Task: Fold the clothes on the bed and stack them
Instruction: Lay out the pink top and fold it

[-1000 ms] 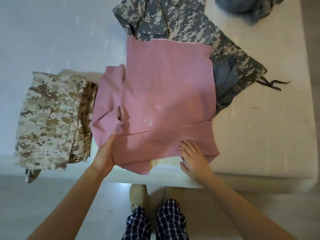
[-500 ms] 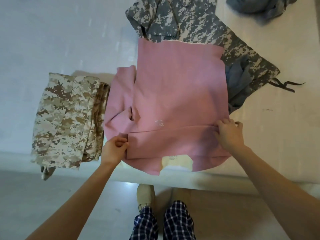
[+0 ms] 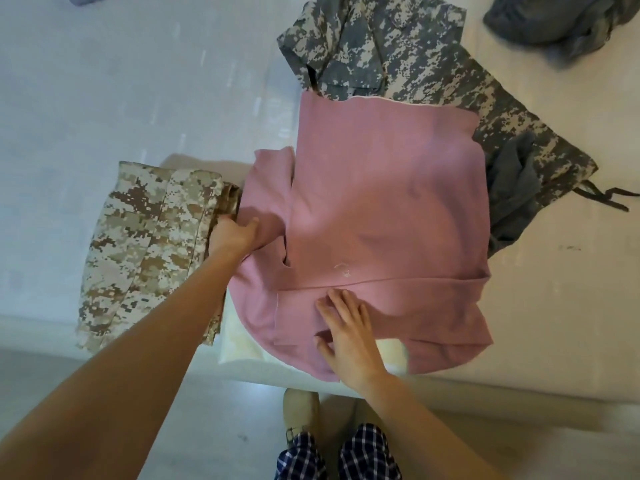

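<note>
Two hands work a pink top point(image 3: 381, 202) at the near edge of the white bed point(image 3: 554, 323): the right hand point(image 3: 346, 334) lies flat, fingers straight and spread, on its folded-over near part; the left hand point(image 3: 235, 233) grips a sleeve, fingers curled. Beside it lies a folded tan camouflage garment point(image 3: 145, 244). Beyond, a grey camouflage garment point(image 3: 398, 53) lies partly under the pink top; a crumpled grey garment point(image 3: 540, 22) sits farther right.

Left hand point(image 3: 235, 233) curled, right hand point(image 3: 346, 330) flat
</note>
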